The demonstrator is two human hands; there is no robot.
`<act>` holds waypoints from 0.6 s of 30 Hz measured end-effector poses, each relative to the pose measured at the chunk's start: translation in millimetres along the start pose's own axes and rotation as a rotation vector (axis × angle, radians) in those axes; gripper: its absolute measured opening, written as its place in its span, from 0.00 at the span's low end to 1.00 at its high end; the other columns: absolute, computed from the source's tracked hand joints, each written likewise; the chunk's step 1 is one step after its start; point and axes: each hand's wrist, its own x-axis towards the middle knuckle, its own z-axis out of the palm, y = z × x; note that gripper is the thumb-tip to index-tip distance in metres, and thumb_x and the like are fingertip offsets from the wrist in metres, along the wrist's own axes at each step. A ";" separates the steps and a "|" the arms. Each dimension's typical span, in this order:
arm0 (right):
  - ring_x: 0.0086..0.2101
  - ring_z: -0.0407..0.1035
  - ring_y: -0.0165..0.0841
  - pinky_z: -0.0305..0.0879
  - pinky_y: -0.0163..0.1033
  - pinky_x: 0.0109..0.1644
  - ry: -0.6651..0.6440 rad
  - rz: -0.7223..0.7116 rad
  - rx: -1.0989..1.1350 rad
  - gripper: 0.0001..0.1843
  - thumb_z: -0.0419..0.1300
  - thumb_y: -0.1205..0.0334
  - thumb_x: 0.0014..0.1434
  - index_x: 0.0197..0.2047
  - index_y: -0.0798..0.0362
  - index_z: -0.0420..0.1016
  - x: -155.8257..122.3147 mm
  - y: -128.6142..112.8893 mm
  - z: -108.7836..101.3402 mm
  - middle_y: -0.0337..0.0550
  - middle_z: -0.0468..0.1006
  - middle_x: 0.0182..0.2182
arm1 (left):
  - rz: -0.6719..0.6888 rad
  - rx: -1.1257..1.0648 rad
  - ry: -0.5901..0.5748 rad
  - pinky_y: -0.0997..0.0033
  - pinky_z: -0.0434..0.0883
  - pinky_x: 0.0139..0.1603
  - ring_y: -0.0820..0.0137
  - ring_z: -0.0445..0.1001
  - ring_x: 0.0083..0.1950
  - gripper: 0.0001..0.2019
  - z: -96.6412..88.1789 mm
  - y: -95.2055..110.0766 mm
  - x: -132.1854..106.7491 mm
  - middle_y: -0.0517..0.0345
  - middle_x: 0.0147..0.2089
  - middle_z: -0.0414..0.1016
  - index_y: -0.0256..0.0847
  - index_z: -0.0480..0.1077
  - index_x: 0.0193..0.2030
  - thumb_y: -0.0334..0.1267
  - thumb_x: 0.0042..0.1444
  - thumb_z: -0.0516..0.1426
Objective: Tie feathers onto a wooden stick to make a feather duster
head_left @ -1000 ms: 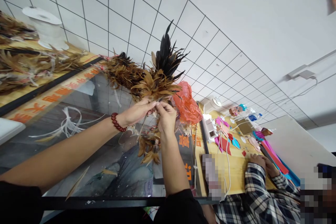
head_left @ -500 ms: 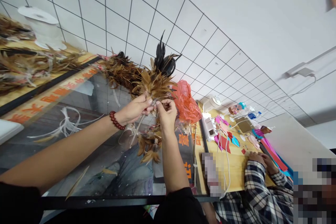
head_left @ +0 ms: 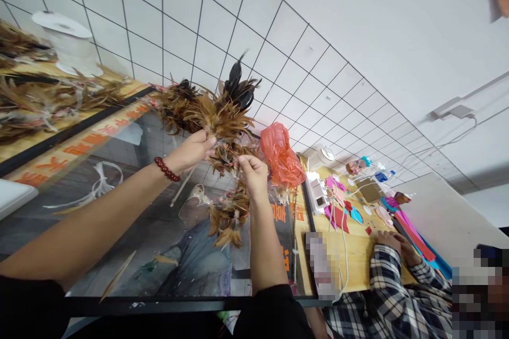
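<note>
My left hand (head_left: 193, 149), with a dark red bead bracelet (head_left: 166, 169) on its wrist, is closed around the base of a bunch of brown feathers (head_left: 220, 119). Black plumes (head_left: 240, 87) stand up from its top, and a thin pale stick (head_left: 183, 186) runs down below the hand. To the right, my right hand (head_left: 254, 172) pinches with thumb and fingertips beside loose brown feathers (head_left: 222, 159); what lies in the pinch is too small to make out. More feathers (head_left: 228, 217) lie on the glass tabletop (head_left: 147, 233) below.
A red plastic bag (head_left: 280, 153) sits right of my hands. White strips (head_left: 104, 183) lie on the glass at left. Feather garlands (head_left: 43, 95) and a white spool (head_left: 71, 42) stand farther left. Rightward are a power strip (head_left: 317, 193) and a person's hands (head_left: 393, 241) on a wooden table.
My left hand has moved left with the feather bunch and its stick. My right hand, which was close against it, is now apart, with a gap between the two.
</note>
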 end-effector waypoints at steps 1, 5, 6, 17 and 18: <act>0.27 0.66 0.30 0.64 0.35 0.35 -0.041 -0.092 -0.104 0.17 0.60 0.46 0.58 0.31 0.51 0.78 -4.5 -6.0 0.5 0.38 0.75 0.24 | 0.041 0.168 0.063 0.76 0.58 0.24 0.75 0.59 0.23 0.04 -0.7 -2.0 1.0 0.61 0.28 0.62 0.38 0.65 0.36 0.34 0.56 0.57; 0.35 0.72 0.35 0.63 0.36 0.43 -0.259 -0.346 -0.629 0.12 0.54 0.60 0.65 0.39 0.46 0.80 -19.6 -37.4 -0.7 0.41 0.80 0.33 | 0.188 0.989 0.079 0.66 0.66 0.34 0.59 0.73 0.36 0.08 2.3 -6.2 -6.2 0.47 0.35 0.71 0.36 0.68 0.42 0.30 0.55 0.54; 0.37 0.72 0.35 0.62 0.37 0.43 -0.279 -0.378 -0.740 0.12 0.54 0.61 0.65 0.41 0.46 0.80 -19.8 -45.5 -3.0 0.42 0.80 0.35 | 0.219 1.143 0.023 0.65 0.67 0.35 0.57 0.75 0.38 0.10 4.8 -5.7 -10.3 0.44 0.39 0.72 0.35 0.68 0.44 0.29 0.55 0.52; 0.33 0.72 0.32 0.66 0.37 0.41 -0.415 -0.197 -0.444 0.06 0.63 0.62 0.56 0.31 0.51 0.82 65.9 -38.2 -44.6 0.38 0.80 0.29 | 0.484 1.274 -0.383 0.64 0.68 0.42 0.57 0.75 0.43 0.24 21.9 9.4 -42.3 0.44 0.42 0.74 0.39 0.70 0.53 0.19 0.50 0.50; 0.30 0.72 0.32 0.67 0.36 0.39 -0.486 -0.088 -0.359 0.06 0.65 0.61 0.54 0.29 0.53 0.82 70.5 -33.4 -48.3 0.37 0.80 0.27 | 0.480 1.260 -0.395 0.64 0.68 0.41 0.56 0.75 0.43 0.26 20.4 11.8 -43.2 0.44 0.43 0.74 0.39 0.70 0.53 0.19 0.48 0.51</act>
